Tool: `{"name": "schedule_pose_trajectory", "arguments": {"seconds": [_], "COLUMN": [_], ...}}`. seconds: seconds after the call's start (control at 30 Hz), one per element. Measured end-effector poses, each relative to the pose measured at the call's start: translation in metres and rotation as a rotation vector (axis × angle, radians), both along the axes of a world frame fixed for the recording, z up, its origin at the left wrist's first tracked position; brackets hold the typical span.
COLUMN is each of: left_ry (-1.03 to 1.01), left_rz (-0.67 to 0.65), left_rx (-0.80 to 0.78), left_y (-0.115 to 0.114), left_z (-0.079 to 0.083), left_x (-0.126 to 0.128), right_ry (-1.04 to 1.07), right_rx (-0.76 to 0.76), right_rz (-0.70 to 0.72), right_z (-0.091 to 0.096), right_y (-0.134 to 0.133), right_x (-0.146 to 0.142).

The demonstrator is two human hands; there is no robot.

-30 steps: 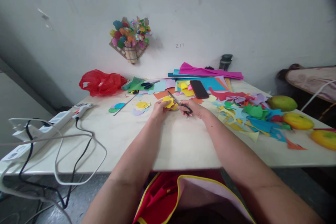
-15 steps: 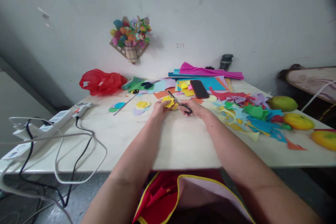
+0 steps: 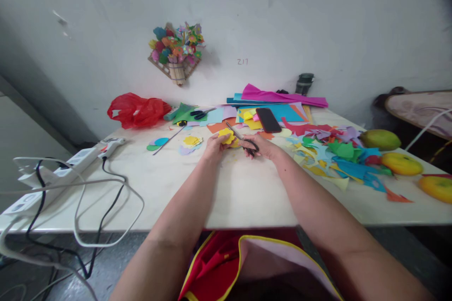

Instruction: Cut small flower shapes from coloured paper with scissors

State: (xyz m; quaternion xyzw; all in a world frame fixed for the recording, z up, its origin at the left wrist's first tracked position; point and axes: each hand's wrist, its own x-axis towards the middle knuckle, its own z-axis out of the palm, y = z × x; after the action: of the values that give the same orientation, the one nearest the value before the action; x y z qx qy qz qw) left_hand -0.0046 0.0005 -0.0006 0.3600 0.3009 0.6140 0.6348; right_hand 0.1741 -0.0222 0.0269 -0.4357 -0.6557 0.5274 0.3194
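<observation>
Between thumb and fingers, my left hand point(image 3: 215, 147) pinches a yellow paper flower point(image 3: 226, 136) with a scalloped edge, just above the table. My right hand point(image 3: 262, 146) is closed around the black handles of a pair of scissors point(image 3: 251, 146). The blades point up and left and lie against the flower's right edge. More yellow paper shows under the flower, partly hidden by my fingers. To the left of my left hand, several yellow paper flowers point(image 3: 192, 141) rest on pale lilac cut pieces.
Coloured paper scraps point(image 3: 339, 150) and mangoes point(image 3: 401, 163) lie at the right. A phone point(image 3: 268, 120) rests on paper sheets behind my hands. Second scissors point(image 3: 199, 114), a red plastic bag point(image 3: 136, 110) and paper circles point(image 3: 157, 143) lie left. A power strip point(image 3: 67, 174) with trailing cables stands at the left edge.
The scissors have shifted slightly in my right hand, with the handles moving a little. My left hand keeps its pinch on the yellow flower, almost unmoved.
</observation>
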Motion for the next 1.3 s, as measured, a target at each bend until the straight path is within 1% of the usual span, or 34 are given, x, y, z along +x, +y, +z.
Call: {"name": "schedule_pose_trajectory", "arguments": {"seconds": [0.13, 0.3, 0.43, 0.57, 0.7, 0.83, 1.0, 1.13, 1.3], "left_ry": [0.025, 0.055, 0.071, 0.105, 0.181, 0.247, 0.316, 0.305, 0.221], "left_rz": [0.03, 0.03, 0.007, -0.038, -0.096, -0.143, -0.186, -0.165, -0.103], "left_rx": [-0.036, -0.043, -0.025, 0.004, 0.039, 0.078, 0.085, 0.083, 0.067], "left_y": [0.003, 0.003, 0.002, 0.003, 0.003, 0.0, -0.002, -0.003, -0.001], "left_z": [-0.002, -0.003, -0.002, -0.003, -0.005, -0.004, -0.003, -0.001, -0.001], "left_x": [-0.001, -0.002, -0.001, -0.001, 0.0, 0.002, 0.003, 0.004, 0.004], "right_ry": [0.003, 0.01, 0.091, 0.193, 0.255, 0.294, 0.275, 0.294, 0.335], "right_rx": [0.011, 0.048, 0.056, 0.097, 0.122, 0.138, 0.154, 0.16, 0.151], "right_rz": [0.016, 0.014, -0.071, -0.192, -0.293, -0.313, -0.299, -0.322, -0.358], "right_z": [-0.002, -0.011, -0.014, -0.013, -0.011, -0.01, -0.011, -0.011, -0.009], "right_y": [0.003, 0.011, 0.015, 0.017, 0.018, 0.019, 0.019, 0.019, 0.018], "right_x": [0.002, 0.004, 0.005, 0.002, 0.0, -0.001, -0.003, -0.005, -0.008]}}
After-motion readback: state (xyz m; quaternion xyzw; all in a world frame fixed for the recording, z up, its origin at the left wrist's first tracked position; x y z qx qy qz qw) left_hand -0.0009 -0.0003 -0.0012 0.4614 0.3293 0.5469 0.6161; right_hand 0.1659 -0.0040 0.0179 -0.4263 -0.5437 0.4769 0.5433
